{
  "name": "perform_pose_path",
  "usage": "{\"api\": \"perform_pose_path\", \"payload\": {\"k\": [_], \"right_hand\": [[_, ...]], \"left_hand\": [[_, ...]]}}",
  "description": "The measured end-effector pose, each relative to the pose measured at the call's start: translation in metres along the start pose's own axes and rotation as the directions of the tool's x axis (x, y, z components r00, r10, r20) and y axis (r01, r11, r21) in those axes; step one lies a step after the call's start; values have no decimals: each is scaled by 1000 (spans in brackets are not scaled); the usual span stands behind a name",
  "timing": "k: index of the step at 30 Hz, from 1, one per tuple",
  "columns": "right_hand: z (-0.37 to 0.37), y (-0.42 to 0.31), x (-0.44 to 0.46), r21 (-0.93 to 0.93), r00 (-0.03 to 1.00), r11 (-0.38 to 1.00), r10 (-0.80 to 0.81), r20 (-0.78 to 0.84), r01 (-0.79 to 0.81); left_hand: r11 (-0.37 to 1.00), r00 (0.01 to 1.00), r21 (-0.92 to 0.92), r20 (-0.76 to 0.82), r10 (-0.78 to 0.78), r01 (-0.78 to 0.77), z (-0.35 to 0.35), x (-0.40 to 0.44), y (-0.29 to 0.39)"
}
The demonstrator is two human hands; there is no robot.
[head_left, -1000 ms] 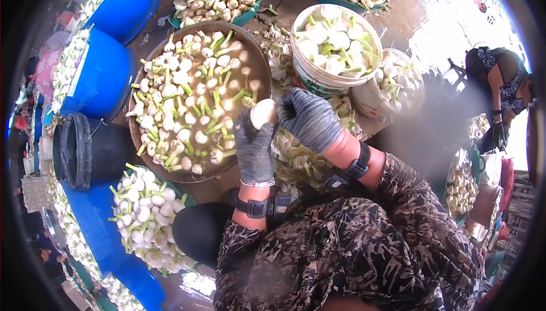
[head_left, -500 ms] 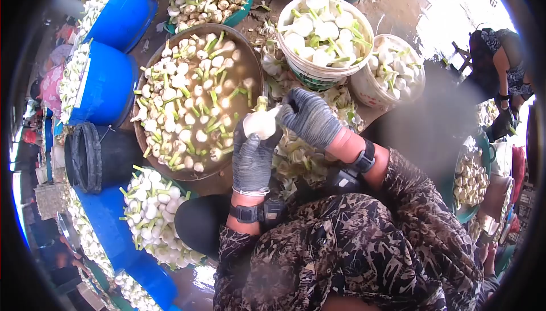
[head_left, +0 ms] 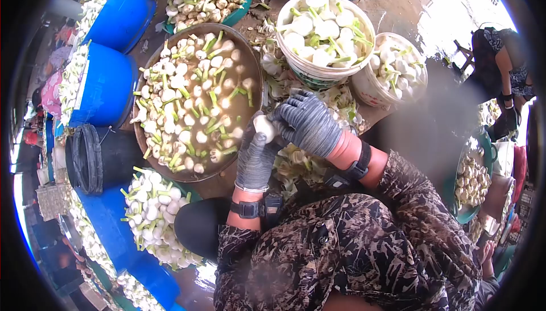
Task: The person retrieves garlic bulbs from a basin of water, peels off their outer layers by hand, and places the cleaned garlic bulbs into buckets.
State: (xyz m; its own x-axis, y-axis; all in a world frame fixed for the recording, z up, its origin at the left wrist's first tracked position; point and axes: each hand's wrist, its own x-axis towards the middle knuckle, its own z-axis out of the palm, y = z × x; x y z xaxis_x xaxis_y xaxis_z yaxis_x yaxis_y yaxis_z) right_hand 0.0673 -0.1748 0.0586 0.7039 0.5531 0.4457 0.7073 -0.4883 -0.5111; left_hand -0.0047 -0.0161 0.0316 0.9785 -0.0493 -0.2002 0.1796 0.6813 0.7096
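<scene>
A white garlic bulb (head_left: 264, 128) is in my grey-gloved left hand (head_left: 256, 160), thumb against its near side. My right hand (head_left: 310, 122), gloved alike, has its fingers curled against the bulb's right side; its fingertips are partly hidden. Below and behind my hands lies a heap of peeled-off garlic skins (head_left: 298, 166). Left of them stands a wide round basin (head_left: 138, 134) of murky water with many garlic bulbs on short green stems. Beyond my right hand is a white bucket (head_left: 318, 73) heaped with cleaned bulbs.
A second white bucket (head_left: 367, 93) of garlic stands to the right. Blue tubs (head_left: 111, 86) full of garlic and a black bucket (head_left: 91, 157) line the left. A pile of white bulbs (head_left: 153, 214) sits near my left knee. Another person (head_left: 503, 66) is at far right.
My right hand has moved in and down onto the bulb, its fingers more curled. The bulb has turned in my left hand and shows less; its stem end is now hidden.
</scene>
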Motion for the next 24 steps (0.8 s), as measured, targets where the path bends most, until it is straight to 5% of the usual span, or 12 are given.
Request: {"api": "perform_pose_path", "payload": {"k": [5,7,8,13,15,16,17,19,21,23,24], "right_hand": [[3,-9,-3,78,989,987,138,61,-142],[9,-10,-3,158,921,908,376,106,-389],[16,-3,-6,216,903,877,408,135,-428],[16,-6,-5,151,960,948,280,22,-280],[17,-9,-4,173,921,905,379,87,-389],[28,-4,-7,172,875,858,477,82,-484],[34,5,-10,168,873,857,480,82,-487],[36,18,-6,429,651,491,595,471,-758],[32,24,-10,343,704,625,529,474,-701],[29,23,-14,618,705,341,387,594,-708],[25,14,-15,610,732,404,357,581,-681]], "left_hand": [[991,1000,133,-3,-29,29,-13,-7,4],[718,997,694,77,7,-58,-18,-8,16],[653,994,751,102,28,-95,-22,-9,15],[833,994,543,75,74,-103,-13,-6,10],[501,992,856,104,73,-126,-11,-6,9],[256,954,922,258,155,-291,-10,-4,8],[260,954,921,259,153,-291,-9,-4,6],[216,913,904,312,262,-370,-6,-4,3],[270,907,879,322,271,-393,-13,-2,1],[187,911,920,281,303,-346,-17,-5,5],[221,891,892,315,326,-396,-18,-4,5]]}}
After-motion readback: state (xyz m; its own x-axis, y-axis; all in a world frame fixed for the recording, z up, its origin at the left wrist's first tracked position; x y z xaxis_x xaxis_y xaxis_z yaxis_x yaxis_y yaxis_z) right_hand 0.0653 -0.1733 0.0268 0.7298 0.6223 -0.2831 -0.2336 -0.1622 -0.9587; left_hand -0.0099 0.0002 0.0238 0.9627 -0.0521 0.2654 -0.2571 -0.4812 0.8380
